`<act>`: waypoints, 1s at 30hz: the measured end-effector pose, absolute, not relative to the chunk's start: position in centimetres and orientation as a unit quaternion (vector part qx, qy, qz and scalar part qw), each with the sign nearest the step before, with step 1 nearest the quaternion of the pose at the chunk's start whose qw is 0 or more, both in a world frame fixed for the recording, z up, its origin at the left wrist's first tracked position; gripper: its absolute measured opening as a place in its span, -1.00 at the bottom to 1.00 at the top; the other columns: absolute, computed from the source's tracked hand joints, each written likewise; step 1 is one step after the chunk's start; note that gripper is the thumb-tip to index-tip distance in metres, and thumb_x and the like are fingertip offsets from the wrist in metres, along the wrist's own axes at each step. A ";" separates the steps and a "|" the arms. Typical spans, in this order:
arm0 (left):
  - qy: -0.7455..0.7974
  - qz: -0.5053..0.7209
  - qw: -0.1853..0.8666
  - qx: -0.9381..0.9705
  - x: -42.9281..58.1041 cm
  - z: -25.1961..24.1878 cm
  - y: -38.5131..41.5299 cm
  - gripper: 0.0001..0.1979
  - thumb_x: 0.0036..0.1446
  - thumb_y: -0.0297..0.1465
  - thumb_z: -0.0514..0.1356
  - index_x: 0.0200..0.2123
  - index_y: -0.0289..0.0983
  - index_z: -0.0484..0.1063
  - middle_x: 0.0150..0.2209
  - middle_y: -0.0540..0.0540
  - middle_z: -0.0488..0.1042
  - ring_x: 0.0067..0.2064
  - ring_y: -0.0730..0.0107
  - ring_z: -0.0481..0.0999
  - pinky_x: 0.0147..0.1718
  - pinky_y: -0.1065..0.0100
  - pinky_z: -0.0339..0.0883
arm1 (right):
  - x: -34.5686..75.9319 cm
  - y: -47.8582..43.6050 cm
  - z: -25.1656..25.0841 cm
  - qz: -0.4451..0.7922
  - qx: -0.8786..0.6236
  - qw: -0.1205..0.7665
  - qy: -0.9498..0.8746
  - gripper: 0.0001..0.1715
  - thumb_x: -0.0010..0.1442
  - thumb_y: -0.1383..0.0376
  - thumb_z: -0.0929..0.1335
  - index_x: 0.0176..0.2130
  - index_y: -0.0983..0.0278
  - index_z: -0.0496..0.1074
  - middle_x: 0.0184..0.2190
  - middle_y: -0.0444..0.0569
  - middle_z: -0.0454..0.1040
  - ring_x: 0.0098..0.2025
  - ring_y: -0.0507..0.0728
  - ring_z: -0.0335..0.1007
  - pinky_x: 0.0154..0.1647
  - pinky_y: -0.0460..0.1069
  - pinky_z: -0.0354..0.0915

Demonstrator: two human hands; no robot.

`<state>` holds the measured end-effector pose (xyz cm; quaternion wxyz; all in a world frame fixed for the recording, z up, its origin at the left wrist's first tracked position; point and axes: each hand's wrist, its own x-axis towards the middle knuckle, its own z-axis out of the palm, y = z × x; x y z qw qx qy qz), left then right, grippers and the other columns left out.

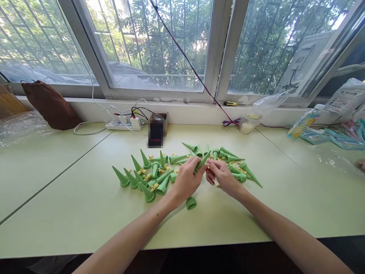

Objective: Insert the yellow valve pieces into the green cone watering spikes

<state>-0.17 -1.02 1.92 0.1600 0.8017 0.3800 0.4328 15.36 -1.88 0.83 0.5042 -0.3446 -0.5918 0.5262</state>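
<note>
My left hand is closed around a green plastic spike, its tip pointing up and to the right. Close against it, my right hand pinches a small yellow plastic piece at the side of that spike. Fingers hide most of the yellow piece, so whether it sits in the spike I cannot tell. Many more green spikes stand or lie around both hands, with small yellow pieces among them. Below my left hand lies one green spike with its ribbed, hollow end facing me.
Along the window sill are a power strip with cables, a small box, a plastic cup and a yellow-black cutter. A brown bag stands at the left. A bottle lies at the right, and part of another hand shows at the edge.
</note>
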 end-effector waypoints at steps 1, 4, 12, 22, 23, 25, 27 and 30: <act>0.375 0.430 0.163 0.805 -0.1 1.9 -1.1 -0.76 0.31 -0.30 0.04 -0.42 -0.24 0.23 -0.41 -0.01 0.34 -0.40 0.44 0.29 -0.42 0.42 0.18 | 15.4 -1.8 0.7 0.524 -0.348 0.507 -0.589 -0.50 0.33 0.01 0.25 -0.51 0.25 0.15 -0.66 -0.29 0.05 -0.71 -0.07 0.11 -0.68 -0.12 0.04; 0.369 0.425 0.165 0.810 -0.1 1.8 -1.1 -0.78 0.30 -0.33 0.05 -0.42 -0.23 0.19 -0.42 0.00 0.32 -0.40 0.44 0.27 -0.41 0.42 0.17 | 15.4 -1.7 0.5 0.514 -0.358 0.508 -0.591 -0.48 0.34 0.01 0.24 -0.53 0.25 0.12 -0.68 -0.30 0.00 -0.71 -0.08 0.08 -0.68 -0.12 -0.02; 0.373 0.427 0.181 0.804 0.0 1.4 -1.0 -0.74 0.30 -0.29 0.05 -0.44 -0.23 0.15 -0.48 0.05 0.22 -0.46 0.47 0.16 -0.47 0.42 0.10 | 15.5 -1.6 0.3 0.515 -0.363 0.502 -0.592 -0.41 0.32 -0.03 0.23 -0.58 0.23 0.05 -0.74 -0.30 -0.02 -0.74 -0.08 -0.02 -0.70 -0.10 -0.10; 0.370 0.437 0.169 0.802 0.0 1.1 -1.0 -0.73 0.28 -0.27 0.07 -0.45 -0.24 0.17 -0.50 0.05 0.21 -0.47 0.48 0.14 -0.48 0.42 0.10 | 15.3 -1.6 0.6 0.525 -0.364 0.505 -0.580 -0.39 0.29 -0.07 0.26 -0.60 0.22 0.03 -0.76 -0.31 -0.04 -0.75 -0.08 -0.05 -0.73 -0.11 -0.12; 0.368 0.438 0.168 0.803 -0.1 1.1 -1.0 -0.73 0.28 -0.27 0.08 -0.45 -0.24 0.18 -0.50 0.05 0.21 -0.47 0.48 0.15 -0.47 0.42 0.11 | 15.3 -1.6 0.7 0.526 -0.363 0.506 -0.579 -0.39 0.29 -0.07 0.26 -0.60 0.22 0.03 -0.76 -0.31 -0.05 -0.75 -0.08 -0.05 -0.73 -0.11 -0.12; 0.364 0.439 0.168 0.804 -0.1 1.2 -1.0 -0.75 0.29 -0.28 0.08 -0.44 -0.24 0.19 -0.49 0.05 0.22 -0.47 0.48 0.15 -0.46 0.42 0.12 | 15.2 -1.6 0.6 0.531 -0.360 0.508 -0.576 -0.38 0.28 -0.07 0.26 -0.60 0.22 0.03 -0.77 -0.31 -0.06 -0.76 -0.08 -0.06 -0.74 -0.11 -0.12; 0.357 0.440 0.171 0.806 -0.1 1.2 -1.0 -0.76 0.29 -0.29 0.07 -0.43 -0.24 0.20 -0.48 0.05 0.22 -0.46 0.48 0.16 -0.45 0.42 0.12 | 15.2 -1.6 0.6 0.536 -0.356 0.510 -0.571 -0.38 0.28 -0.07 0.26 -0.60 0.22 0.03 -0.77 -0.32 -0.06 -0.76 -0.09 -0.08 -0.74 -0.11 -0.13; 0.342 0.441 0.172 0.812 -0.3 1.4 -1.1 -0.77 0.30 -0.30 0.07 -0.42 -0.24 0.23 -0.47 0.04 0.24 -0.45 0.48 0.18 -0.45 0.42 0.14 | 15.3 -1.5 0.5 0.543 -0.358 0.508 -0.565 -0.37 0.26 -0.08 0.27 -0.61 0.21 0.02 -0.77 -0.31 -0.06 -0.76 -0.09 -0.08 -0.74 -0.11 -0.15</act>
